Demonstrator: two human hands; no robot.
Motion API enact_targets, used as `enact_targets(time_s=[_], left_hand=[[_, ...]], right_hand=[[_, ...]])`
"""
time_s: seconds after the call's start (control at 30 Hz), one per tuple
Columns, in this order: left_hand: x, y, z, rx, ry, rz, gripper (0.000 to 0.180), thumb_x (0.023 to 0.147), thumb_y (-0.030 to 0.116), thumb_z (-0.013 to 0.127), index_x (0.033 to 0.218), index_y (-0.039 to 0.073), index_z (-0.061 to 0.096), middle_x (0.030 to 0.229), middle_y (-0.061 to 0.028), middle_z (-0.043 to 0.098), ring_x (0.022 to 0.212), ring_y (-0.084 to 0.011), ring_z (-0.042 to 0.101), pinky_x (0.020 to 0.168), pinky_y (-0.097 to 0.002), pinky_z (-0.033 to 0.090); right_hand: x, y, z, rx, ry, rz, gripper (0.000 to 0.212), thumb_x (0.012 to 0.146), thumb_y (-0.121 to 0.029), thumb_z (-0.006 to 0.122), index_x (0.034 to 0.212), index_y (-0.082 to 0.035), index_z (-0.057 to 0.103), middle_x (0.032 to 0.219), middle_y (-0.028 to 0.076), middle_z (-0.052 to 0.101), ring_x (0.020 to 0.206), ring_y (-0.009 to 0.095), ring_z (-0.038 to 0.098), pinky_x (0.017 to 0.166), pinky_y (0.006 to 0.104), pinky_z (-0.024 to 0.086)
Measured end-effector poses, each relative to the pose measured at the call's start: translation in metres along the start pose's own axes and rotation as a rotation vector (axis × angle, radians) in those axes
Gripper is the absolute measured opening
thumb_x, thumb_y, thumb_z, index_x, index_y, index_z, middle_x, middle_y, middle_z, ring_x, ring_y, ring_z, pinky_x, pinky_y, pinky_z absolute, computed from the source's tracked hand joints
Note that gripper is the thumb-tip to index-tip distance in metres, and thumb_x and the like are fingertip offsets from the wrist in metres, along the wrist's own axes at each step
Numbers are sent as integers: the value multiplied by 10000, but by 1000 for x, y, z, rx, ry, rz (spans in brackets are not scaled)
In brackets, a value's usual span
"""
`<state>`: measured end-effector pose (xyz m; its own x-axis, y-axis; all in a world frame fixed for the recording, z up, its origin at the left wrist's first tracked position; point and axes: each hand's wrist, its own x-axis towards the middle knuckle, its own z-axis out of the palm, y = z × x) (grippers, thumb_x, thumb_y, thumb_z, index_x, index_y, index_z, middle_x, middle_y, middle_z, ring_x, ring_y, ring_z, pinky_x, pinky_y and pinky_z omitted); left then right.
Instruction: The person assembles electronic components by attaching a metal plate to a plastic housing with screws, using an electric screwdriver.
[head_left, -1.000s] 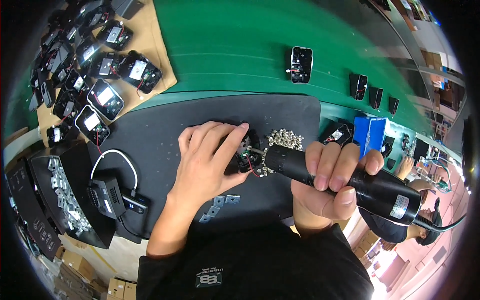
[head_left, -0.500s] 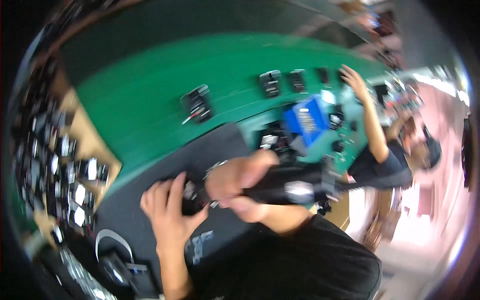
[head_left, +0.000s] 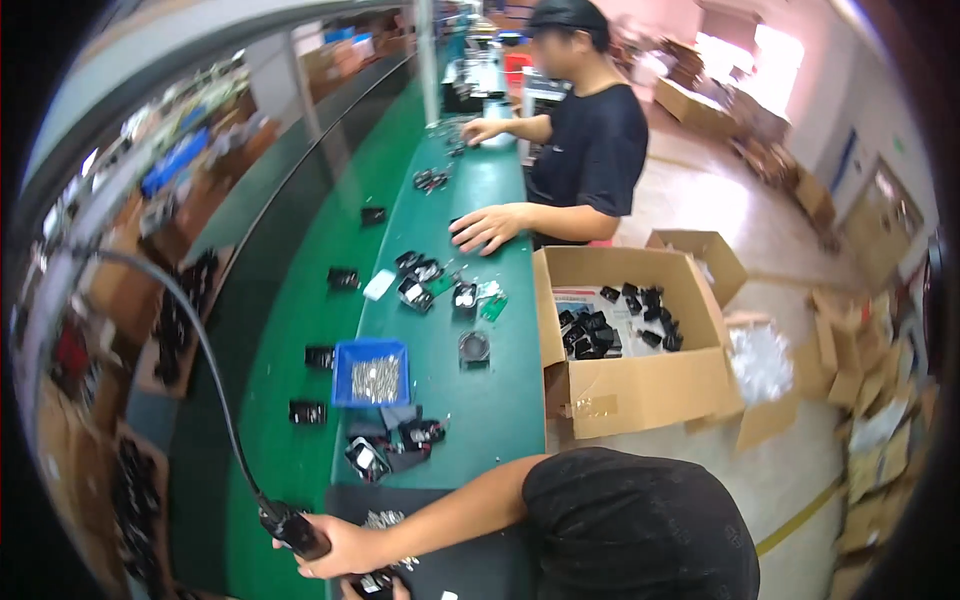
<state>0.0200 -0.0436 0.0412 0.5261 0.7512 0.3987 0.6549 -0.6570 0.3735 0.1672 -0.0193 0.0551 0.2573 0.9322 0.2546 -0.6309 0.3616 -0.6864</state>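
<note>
My right hand (head_left: 350,547) is wrapped round a black corded electric screwdriver (head_left: 292,532), whose cable arcs up to the left. Beneath it, at the lower edge, sits a small black device housing (head_left: 375,583). Fingertips of my left hand (head_left: 401,590) grip the housing from its sides; the rest of that hand is cut off. The screwdriver's tip is hidden behind my right hand. A dark mat (head_left: 480,540) lies under both hands, with a small heap of screws (head_left: 383,519) just beyond my right hand.
A blue tray (head_left: 345,385) of small metal parts stands ahead, near loose black housings (head_left: 368,458). Several more housings line the green belt on the left. An open carton (head_left: 650,385) with black parts is right of the bench. A co-worker (head_left: 590,130) works farther along.
My view has swung round along the bench, so the hands now sit at the lower edge. The right hand still grips the screwdriver; the left stays on the housing.
</note>
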Motion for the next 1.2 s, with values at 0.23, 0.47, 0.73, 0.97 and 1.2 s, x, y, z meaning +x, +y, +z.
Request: enact_targets(time_s=[0.23,0.47,0.73,0.97,1.2], left_hand=[[-12,-27,10,-162,-141,-87,689,672,296,835,1196,-53,553,1137,-261,604,1083,-402,565,975,-454,422],[57,44,33,-578,-139,-36,754,682,272,838,1274,-49,499,1195,-250,547,1068,-337,588,930,-415,491],[114,83,102,-258,-416,230,925,594,226,855,1375,17,407,1203,-226,538,1135,-406,508,1002,-491,374],[116,103,109,-236,-373,234,939,602,196,854,1392,15,380,1270,-241,523,1174,-432,492,1007,-475,388],[116,100,116,-238,-316,298,982,561,246,885,1393,54,400,1303,-216,498,1180,-401,491,1006,-475,377]], right_hand=[[-39,-149,-50,35,-112,-25,490,790,-110,699,1212,-31,462,714,16,542,586,84,536,598,257,437],[-74,-110,-82,-252,-93,69,570,738,-100,742,1244,-1,499,1047,42,582,1017,120,503,890,308,440],[-73,-106,-83,-555,-230,9,536,758,-251,815,1179,-10,586,1048,123,655,949,186,606,822,340,486],[-74,-100,-75,-613,-301,11,512,750,-284,820,1110,4,596,1012,125,659,923,203,623,794,335,495],[-81,-93,-75,-584,-270,96,514,717,-237,752,1115,-1,531,926,121,637,895,226,620,806,349,486]])
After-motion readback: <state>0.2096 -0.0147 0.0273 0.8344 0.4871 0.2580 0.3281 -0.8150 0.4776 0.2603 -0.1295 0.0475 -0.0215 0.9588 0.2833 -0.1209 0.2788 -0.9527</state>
